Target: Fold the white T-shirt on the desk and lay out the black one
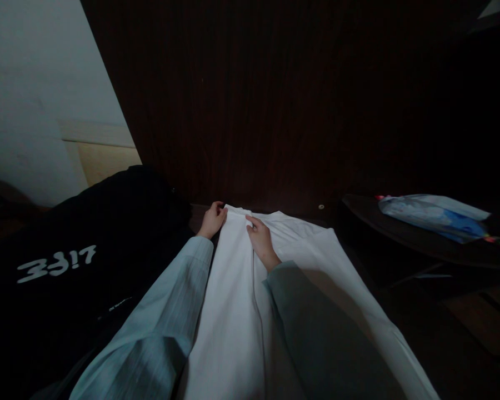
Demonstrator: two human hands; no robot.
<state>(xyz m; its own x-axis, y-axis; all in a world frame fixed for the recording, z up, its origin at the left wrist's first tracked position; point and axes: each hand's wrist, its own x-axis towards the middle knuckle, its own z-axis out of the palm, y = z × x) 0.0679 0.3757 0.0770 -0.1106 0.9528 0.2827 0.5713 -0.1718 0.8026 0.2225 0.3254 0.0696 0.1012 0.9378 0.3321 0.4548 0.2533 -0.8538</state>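
A white garment (229,300), perhaps a shirt or trousers, lies stretched out in front of me, its far end against a dark wooden panel. A folded strip runs along its left part, with a long edge down the middle. At the far left corner my left hand (212,220) pinches the cloth between thumb and fingers. My right hand (261,239) is closed on the top edge of the folded strip, a short way to the right. The right sleeve covers part of the cloth.
Behind the cloth rises the dark wooden panel (241,111). To the left lies a black cloth item or bag (120,233) with white lettering. A dark stool or chair seat (366,216) on the right bears a clear plastic bag (437,216) with blue and white contents.
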